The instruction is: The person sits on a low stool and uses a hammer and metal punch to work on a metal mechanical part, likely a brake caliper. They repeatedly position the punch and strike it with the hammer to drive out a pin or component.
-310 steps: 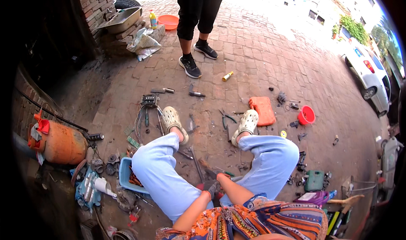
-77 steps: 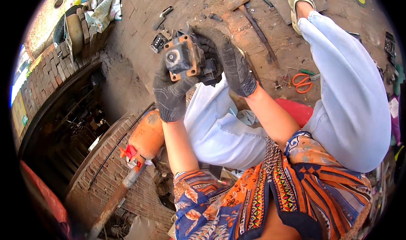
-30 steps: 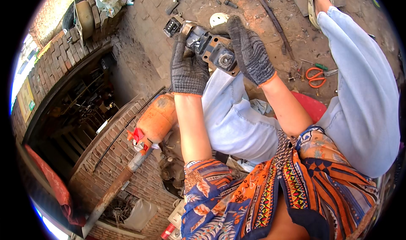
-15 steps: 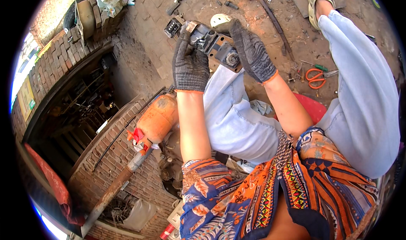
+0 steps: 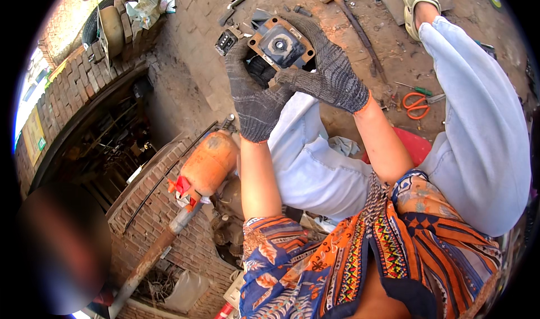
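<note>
My left hand (image 5: 253, 100) and my right hand (image 5: 332, 71), both in dark grey knit gloves with orange cuffs, are closed round a grimy metal part (image 5: 280, 46). Its squarish flange, with corner holes and a round hub in the middle, faces up toward me. The right hand reaches over its right side, with fingers along its lower edge; the left grips from the lower left, its fingertips partly hidden. A small black connector block (image 5: 227, 41) shows at its left; I cannot tell whether it is attached. The part is held above my bent leg in pale jeans (image 5: 301, 145).
A hammer (image 5: 354, 26), orange-handled scissors (image 5: 414, 109) and a green screwdriver (image 5: 422, 91) lie on the dirty floor. An orange gas cylinder (image 5: 207, 164) is left of my left arm, near a brick wall (image 5: 140, 246) and dark doorway (image 5: 98, 150). A blurred shape fills the lower left.
Since half a second ago the part has turned so its flange face points up at me, and my right hand has shifted round it. A blurred shape has appeared at lower left.
</note>
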A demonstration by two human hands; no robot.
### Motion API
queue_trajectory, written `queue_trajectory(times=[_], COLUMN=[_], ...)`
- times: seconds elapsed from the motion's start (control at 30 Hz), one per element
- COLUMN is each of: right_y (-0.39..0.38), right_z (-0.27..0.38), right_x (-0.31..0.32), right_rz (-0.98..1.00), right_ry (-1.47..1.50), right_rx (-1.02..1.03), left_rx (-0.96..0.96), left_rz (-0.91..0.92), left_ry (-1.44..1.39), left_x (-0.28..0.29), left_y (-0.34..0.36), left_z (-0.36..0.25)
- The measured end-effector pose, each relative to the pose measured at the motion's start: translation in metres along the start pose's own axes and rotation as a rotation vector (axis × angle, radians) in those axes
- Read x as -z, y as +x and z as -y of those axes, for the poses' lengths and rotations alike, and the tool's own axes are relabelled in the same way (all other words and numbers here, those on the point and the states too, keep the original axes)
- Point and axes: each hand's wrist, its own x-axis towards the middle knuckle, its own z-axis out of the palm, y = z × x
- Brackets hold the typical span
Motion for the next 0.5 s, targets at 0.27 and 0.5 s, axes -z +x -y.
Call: queue_trajectory(times=[0.27,0.5], right_y=[-0.006,-0.006], right_z=[-0.006,-0.004], right_x=[0.0,0.001], right_rz=[0.083,0.132], right_ry=[0.065,0.045], right_rx=[-0.061,-0.099], left_rx=[-0.035,0.027], left_rz=[0.058,0.086], left_ry=[0.061,0.031], left_x=[0.006,0.01], left_y=[-0.001,-0.001], left_z=[0.006,0.012])
